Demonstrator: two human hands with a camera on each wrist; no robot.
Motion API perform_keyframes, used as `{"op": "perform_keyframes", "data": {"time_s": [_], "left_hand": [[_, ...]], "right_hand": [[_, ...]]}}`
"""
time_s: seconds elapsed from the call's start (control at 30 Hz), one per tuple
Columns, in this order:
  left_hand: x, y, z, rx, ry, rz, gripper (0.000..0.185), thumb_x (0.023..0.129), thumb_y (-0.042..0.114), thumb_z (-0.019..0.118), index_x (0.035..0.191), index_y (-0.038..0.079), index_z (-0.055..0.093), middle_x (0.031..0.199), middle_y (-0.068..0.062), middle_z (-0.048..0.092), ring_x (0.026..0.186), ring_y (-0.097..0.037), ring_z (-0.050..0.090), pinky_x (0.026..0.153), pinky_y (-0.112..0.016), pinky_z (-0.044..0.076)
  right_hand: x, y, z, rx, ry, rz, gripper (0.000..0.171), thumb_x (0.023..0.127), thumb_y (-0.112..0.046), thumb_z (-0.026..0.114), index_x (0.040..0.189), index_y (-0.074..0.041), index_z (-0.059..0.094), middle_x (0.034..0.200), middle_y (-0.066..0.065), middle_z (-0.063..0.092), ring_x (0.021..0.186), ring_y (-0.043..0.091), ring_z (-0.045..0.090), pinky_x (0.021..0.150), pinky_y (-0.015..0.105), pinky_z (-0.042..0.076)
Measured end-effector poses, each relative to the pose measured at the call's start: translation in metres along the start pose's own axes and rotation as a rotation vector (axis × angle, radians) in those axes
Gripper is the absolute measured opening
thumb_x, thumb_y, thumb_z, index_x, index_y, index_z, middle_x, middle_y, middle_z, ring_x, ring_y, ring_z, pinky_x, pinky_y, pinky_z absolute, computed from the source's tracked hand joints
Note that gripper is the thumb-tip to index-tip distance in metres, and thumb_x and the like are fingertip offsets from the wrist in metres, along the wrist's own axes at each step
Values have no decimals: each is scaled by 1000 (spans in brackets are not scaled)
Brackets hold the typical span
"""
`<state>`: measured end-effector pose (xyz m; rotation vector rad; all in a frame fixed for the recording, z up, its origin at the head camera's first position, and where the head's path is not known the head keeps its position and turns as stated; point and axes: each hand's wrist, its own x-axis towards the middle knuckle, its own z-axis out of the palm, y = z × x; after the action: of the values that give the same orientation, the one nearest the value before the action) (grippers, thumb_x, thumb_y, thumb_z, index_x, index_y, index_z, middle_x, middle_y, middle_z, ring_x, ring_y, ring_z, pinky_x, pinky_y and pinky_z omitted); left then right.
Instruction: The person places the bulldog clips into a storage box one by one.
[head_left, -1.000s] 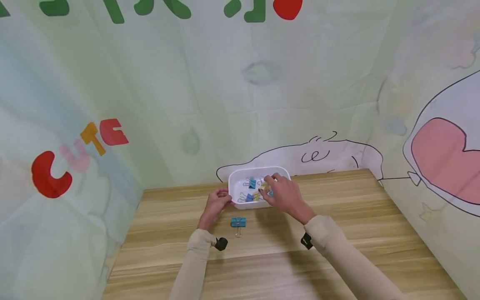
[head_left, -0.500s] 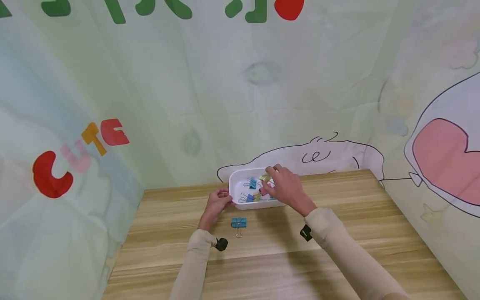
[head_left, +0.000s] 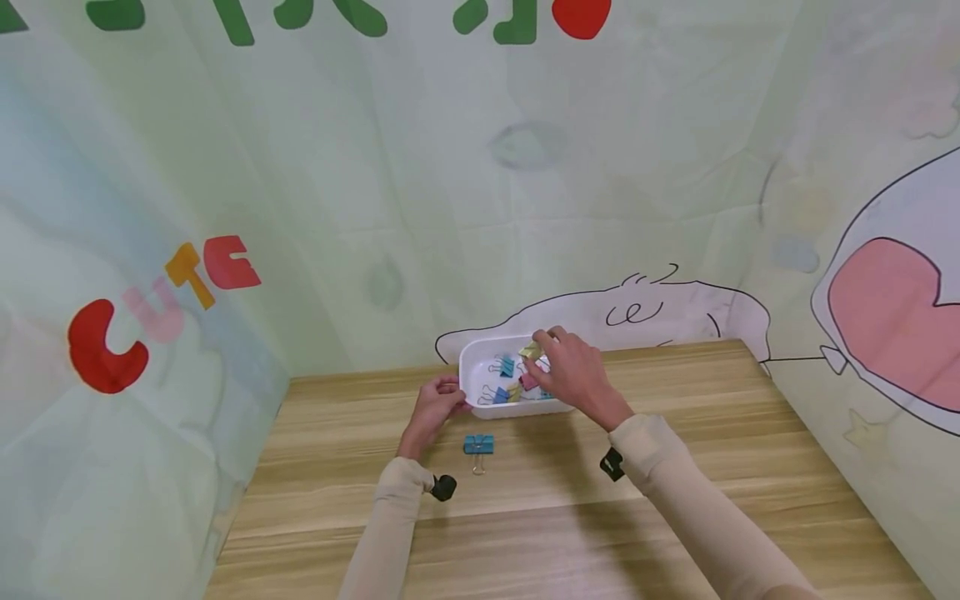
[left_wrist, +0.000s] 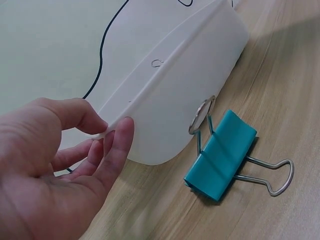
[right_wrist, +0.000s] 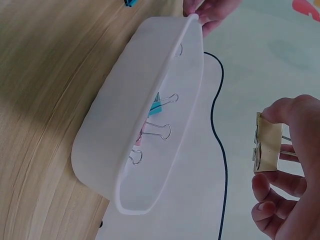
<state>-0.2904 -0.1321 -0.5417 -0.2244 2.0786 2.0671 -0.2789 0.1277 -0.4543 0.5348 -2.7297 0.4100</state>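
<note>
My left hand (head_left: 435,408) pinches the near-left rim of a white plastic tray (left_wrist: 175,95) between thumb and fingers. Above the tray's right part, my right hand (head_left: 573,371) holds a yellow binder clip (right_wrist: 270,142) by its ends, thumb on one side and fingers on the other. Inside the tray lie a teal binder clip (head_left: 507,367), a blue binder clip (head_left: 500,395) and a pink binder clip (head_left: 528,381), with others partly hidden behind the right hand. On the table in front of the tray sits a larger teal binder clip (left_wrist: 222,152), one wire handle raised.
The wooden table (head_left: 525,533) meets a printed cloth backdrop (head_left: 360,208) just behind the tray. More cloth hangs along the left and right sides. Black wrist cameras show beneath both sleeves.
From inside the tray, my right hand has lifted slightly with the yellow binder clip, baring the pink one below. My left hand stays on the rim.
</note>
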Motion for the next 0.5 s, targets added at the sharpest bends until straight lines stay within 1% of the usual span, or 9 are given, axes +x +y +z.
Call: {"op": "perform_keyframes", "data": {"time_s": [0.27,0.4,0.5], "left_hand": [[-1,0,0,-6,-8,22,43,96,-10,59,138,-14,49,124,-31,55,89,-25,66,99,-50,61],[-2,1,0,1,-2,26,42,96,-10,59,137,-13,50,123,-31,55,90,-26,66,98,-50,62],[-1,0,0,4,2,20,42,97,-9,60,137,-13,50,123,-30,55,95,-32,67,97,-49,62]], "right_hand": [[1,4,-1,-14,20,-7,43,96,-39,73,126,-9,67,120,17,68,78,27,66,46,29,55],[0,5,0,-6,12,-5,45,97,-40,72,128,-9,66,121,18,68,79,27,66,47,30,56],[-1,6,1,-9,7,3,51,97,-43,71,135,-9,64,127,19,66,83,30,69,48,31,57]]}}
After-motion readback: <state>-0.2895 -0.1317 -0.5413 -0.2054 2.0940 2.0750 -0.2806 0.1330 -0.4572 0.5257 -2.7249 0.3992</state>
